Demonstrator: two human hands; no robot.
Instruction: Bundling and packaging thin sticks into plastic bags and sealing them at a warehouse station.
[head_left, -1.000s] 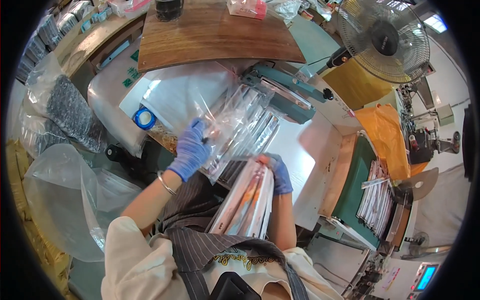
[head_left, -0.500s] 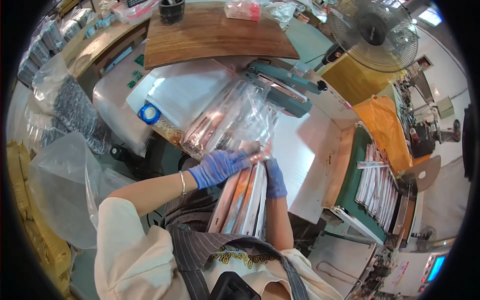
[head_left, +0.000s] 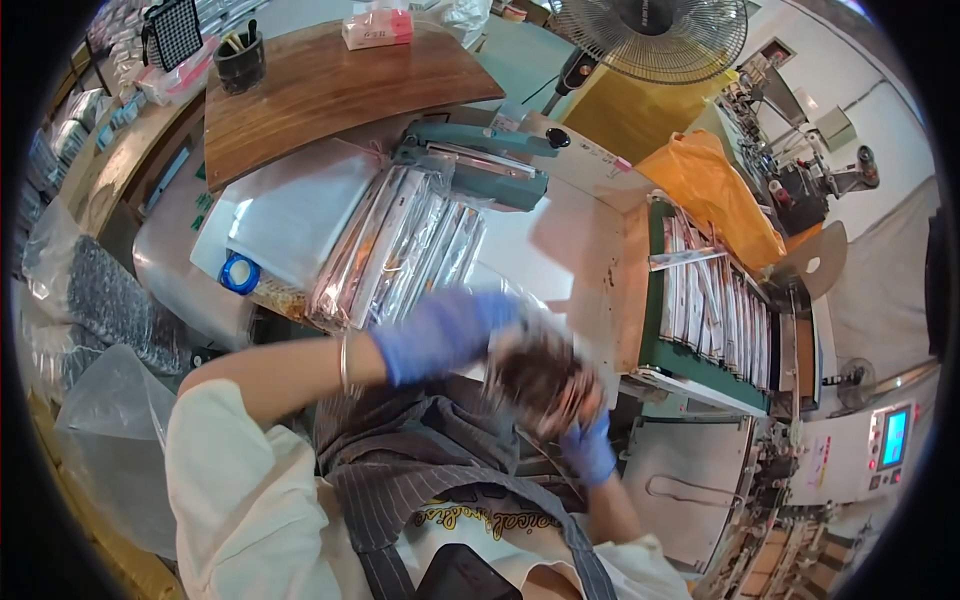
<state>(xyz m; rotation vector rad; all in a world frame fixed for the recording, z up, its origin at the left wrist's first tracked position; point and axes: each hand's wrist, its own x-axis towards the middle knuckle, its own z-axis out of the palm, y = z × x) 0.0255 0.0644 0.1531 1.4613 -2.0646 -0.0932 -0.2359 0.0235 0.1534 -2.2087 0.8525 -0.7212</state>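
In front of my lap a blurred brown bundle of printed flat packs in clear wrap [head_left: 545, 378] is held at a tilt. My right hand [head_left: 590, 448], in a blue-purple glove with bare fingertips, grips its lower right end. My left hand [head_left: 445, 333], gloved alike, is at the upper left end; motion smears its fingers, and whether it grips is unclear. Beyond the left hand, several long plastic-wrapped packs [head_left: 385, 245] lie side by side on the white work surface [head_left: 530, 240].
A grey-green bar sealer [head_left: 475, 165] stands behind the packs. Blue tape [head_left: 240, 273] lies left. A green tray [head_left: 655, 300] at right holds a row of thin packs [head_left: 715, 300]. A wooden board [head_left: 350, 85], a fan [head_left: 650, 30] and an orange bag [head_left: 710, 190] stand farther back.
The bundle, upright between my hands before, is now tilted and farther right. My right hand has moved right and nearer to me. Loose clear plastic no longer covers the packs behind. The view has shifted right.
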